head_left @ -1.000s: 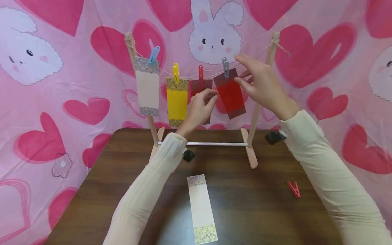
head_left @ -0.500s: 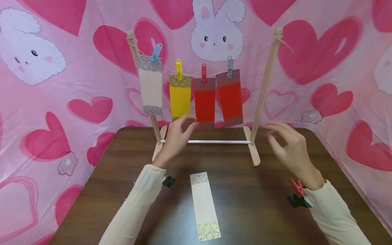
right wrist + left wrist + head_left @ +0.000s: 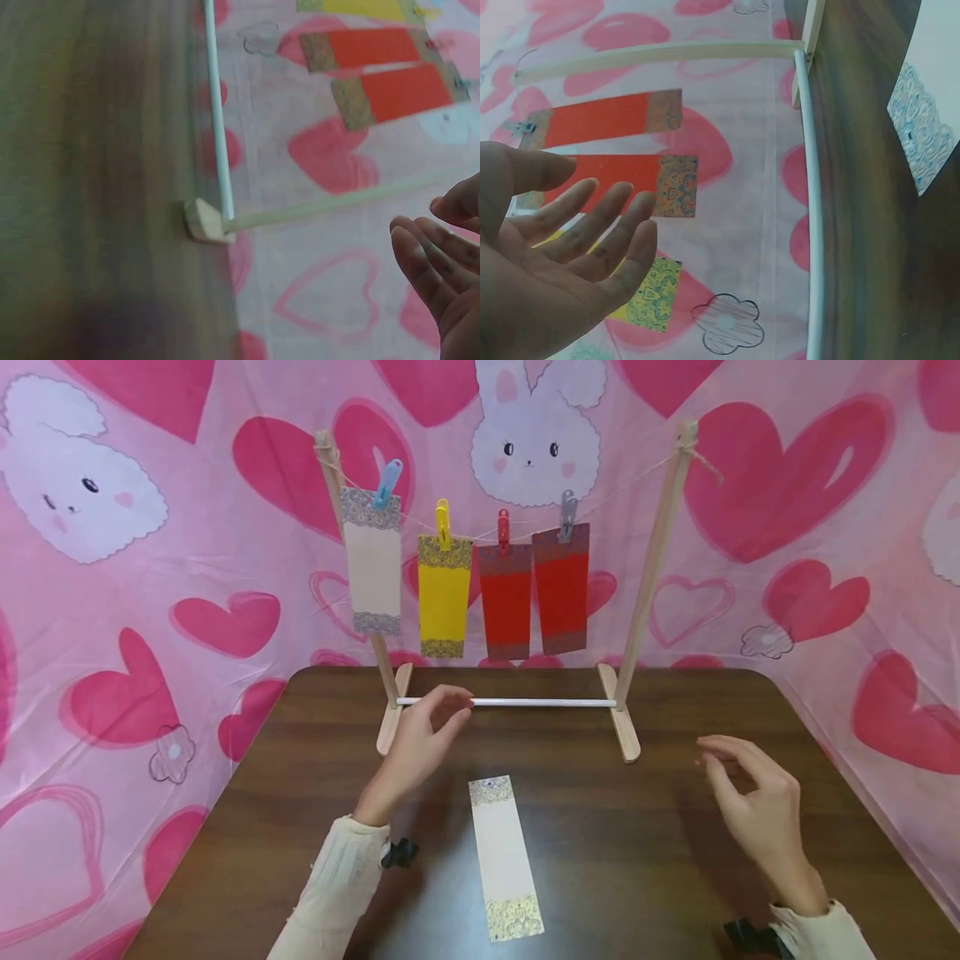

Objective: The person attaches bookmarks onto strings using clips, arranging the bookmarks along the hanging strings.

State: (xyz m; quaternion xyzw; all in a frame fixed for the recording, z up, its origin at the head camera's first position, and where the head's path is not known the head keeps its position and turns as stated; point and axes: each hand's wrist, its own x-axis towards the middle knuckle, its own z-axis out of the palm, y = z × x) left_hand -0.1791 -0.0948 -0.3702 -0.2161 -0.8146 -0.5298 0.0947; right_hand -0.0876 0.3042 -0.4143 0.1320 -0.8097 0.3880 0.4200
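My left hand [image 3: 423, 739] hovers above the table in front of the rack, fingers loosely bent and holding nothing. Nearest to it on the table lies a white paper strip [image 3: 504, 852] with patterned ends. Farther right, my right hand [image 3: 761, 806] is over the table, also with nothing in it. Four clothespins hold paper strips on a string: a light blue clothespin [image 3: 387, 483] on a white strip [image 3: 373, 568], a yellow one on a yellow strip [image 3: 444, 602], a red one on a red strip [image 3: 507, 606], a grey clothespin [image 3: 567, 517] on another red strip [image 3: 562, 589].
A wooden rack carries the string between its left post [image 3: 328, 464] and right post [image 3: 660, 543]. A white rod [image 3: 543, 702] joins its feet low down. Behind the brown table [image 3: 622, 860] hangs a pink cloth [image 3: 810, 468] with hearts and rabbits.
Both hands have come down from the hanging strips toward the table, the right one moving right. The rightmost red strip has swung straighter. The loose red clothespin on the table is now out of sight.
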